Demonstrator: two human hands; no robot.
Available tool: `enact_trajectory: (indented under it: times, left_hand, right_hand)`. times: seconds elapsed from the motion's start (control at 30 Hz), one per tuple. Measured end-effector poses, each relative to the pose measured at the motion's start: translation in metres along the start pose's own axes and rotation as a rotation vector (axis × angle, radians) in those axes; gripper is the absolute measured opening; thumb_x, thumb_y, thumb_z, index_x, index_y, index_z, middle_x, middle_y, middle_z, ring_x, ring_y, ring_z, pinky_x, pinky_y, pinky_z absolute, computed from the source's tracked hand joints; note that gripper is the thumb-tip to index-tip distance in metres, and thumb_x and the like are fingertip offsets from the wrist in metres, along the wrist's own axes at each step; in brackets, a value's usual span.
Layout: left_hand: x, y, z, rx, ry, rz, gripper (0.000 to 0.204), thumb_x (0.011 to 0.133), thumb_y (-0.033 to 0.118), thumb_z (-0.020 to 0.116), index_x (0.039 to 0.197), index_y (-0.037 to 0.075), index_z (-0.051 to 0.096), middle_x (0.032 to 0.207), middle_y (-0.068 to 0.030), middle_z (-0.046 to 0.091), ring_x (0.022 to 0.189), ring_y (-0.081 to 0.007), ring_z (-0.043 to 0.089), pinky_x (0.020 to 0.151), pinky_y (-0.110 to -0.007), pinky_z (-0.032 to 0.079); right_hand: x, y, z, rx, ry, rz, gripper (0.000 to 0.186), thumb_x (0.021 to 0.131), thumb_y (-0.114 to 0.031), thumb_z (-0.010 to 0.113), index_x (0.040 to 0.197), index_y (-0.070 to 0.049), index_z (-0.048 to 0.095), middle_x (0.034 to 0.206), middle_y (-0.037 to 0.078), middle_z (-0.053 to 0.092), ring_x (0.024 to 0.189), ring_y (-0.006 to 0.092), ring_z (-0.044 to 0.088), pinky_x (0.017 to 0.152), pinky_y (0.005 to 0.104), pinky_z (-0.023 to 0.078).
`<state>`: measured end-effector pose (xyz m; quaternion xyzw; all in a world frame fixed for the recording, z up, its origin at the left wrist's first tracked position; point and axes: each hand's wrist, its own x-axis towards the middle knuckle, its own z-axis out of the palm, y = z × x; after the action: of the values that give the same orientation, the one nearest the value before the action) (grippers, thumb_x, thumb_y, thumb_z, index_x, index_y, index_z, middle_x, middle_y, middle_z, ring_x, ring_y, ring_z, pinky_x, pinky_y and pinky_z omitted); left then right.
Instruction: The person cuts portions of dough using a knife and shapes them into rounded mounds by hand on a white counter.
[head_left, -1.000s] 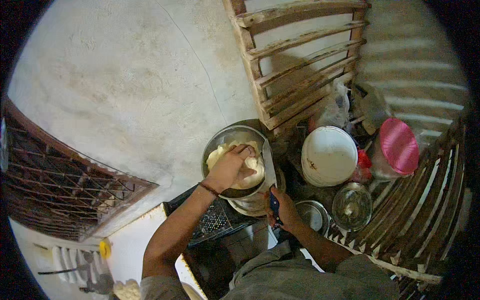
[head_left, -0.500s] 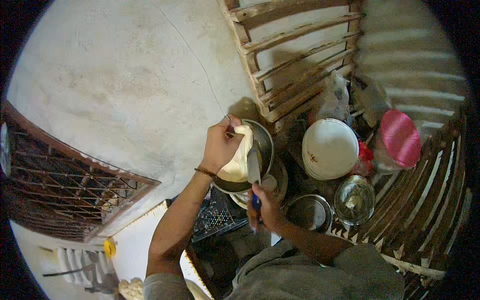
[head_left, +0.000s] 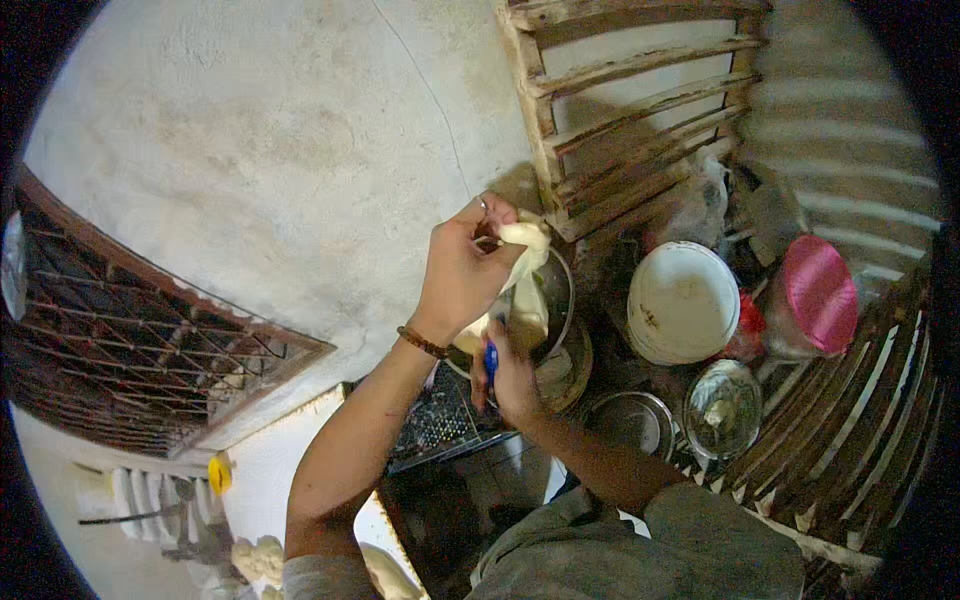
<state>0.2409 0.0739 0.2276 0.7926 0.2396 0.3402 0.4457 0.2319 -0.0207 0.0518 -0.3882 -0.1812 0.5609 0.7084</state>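
My left hand point(head_left: 465, 265), a beaded band at its wrist, is closed on pale, soft dough-like stuff point(head_left: 528, 246), lifting a thick fold above a metal bowl point(head_left: 569, 300). More of that stuff hangs down into the bowl. Below it, my right hand point(head_left: 510, 375) grips a knife by its blue handle point(head_left: 491, 363); the blade is mostly hidden among the pale stuff and my hands. The bowl sits on a round base over a black perforated stove point(head_left: 442, 433).
Right of the bowl stand a white bucket point(head_left: 682, 300), a pink-topped container point(head_left: 815, 290), a steel dish point(head_left: 720, 408) and a round pan point(head_left: 653, 430). A wooden slatted rack point(head_left: 640, 140) leans on the wall behind. A metal grille point(head_left: 140, 330) is on the left.
My left hand has risen from inside the bowl, pulling the pale stuff up with it. My right hand with the knife has moved left and up from beside the bowl to beneath the lifted fold.
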Motion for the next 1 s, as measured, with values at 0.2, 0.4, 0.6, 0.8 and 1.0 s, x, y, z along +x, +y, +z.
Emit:
enact_trajectory:
  times: [0.2, 0.4, 0.6, 0.8, 1.0]
  left_hand:
    - [-0.01, 0.095, -0.025, -0.239, 0.122, 0.231, 0.04, 0.084, -0.007, 0.068, 0.122, 0.002, 0.057, 0.099, -0.0022, 0.066, 0.096, -0.0086, 0.061, 0.082, -0.023, 0.052]
    - [-0.141, 0.126, -0.166, -0.012, 0.466, 0.38, 0.053, 0.086, 0.012, 0.067, 0.137, 0.005, 0.055, 0.121, -0.0116, 0.066, 0.115, -0.0204, 0.063, 0.098, -0.033, 0.051]
    - [-0.424, 0.126, -0.292, 0.536, 1.14, 0.034, 0.054, 0.101, 0.04, 0.051, 0.141, 0.004, 0.054, 0.137, -0.0167, 0.061, 0.124, -0.0291, 0.063, 0.105, -0.041, 0.053]
    - [-0.765, -0.053, -0.271, 0.754, 1.124, -0.715, 0.066, 0.105, 0.052, 0.046, 0.15, 0.003, 0.044, 0.145, -0.0181, 0.057, 0.134, -0.0336, 0.056, 0.113, -0.046, 0.048]
    - [-0.956, -0.17, -0.199, 0.974, 0.697, -1.011, 0.068, 0.107, 0.042, 0.045, 0.161, 0.006, 0.026, 0.16, -0.021, 0.039, 0.146, -0.0377, 0.04, 0.123, -0.047, 0.033]
  right_hand:
    - [-0.016, 0.017, 0.039, -0.209, -0.154, -0.089, 0.041, 0.11, -0.043, 0.041, 0.098, -0.006, 0.052, 0.056, 0.006, 0.051, 0.035, 0.0183, 0.048, 0.035, 0.0315, 0.042]
    - [-0.113, 0.053, -0.004, -0.418, -0.185, 0.096, 0.038, 0.11, -0.042, 0.042, 0.099, -0.007, 0.054, 0.053, 0.004, 0.05, 0.037, 0.015, 0.047, 0.036, 0.0294, 0.039]
    - [-0.169, 0.096, -0.024, -0.534, -0.131, 0.38, 0.039, 0.11, -0.043, 0.044, 0.098, -0.007, 0.053, 0.059, 0.004, 0.05, 0.04, 0.0156, 0.049, 0.039, 0.032, 0.042]
    - [-0.258, 0.172, -0.055, -0.634, -0.112, 0.481, 0.041, 0.109, -0.045, 0.047, 0.098, -0.007, 0.055, 0.059, 0.004, 0.052, 0.044, 0.0175, 0.053, 0.043, 0.0349, 0.046]
    - [-0.352, 0.228, -0.01, -0.736, -0.101, 0.616, 0.043, 0.109, -0.047, 0.048, 0.099, -0.006, 0.055, 0.059, 0.004, 0.05, 0.044, 0.0162, 0.049, 0.045, 0.0343, 0.045]
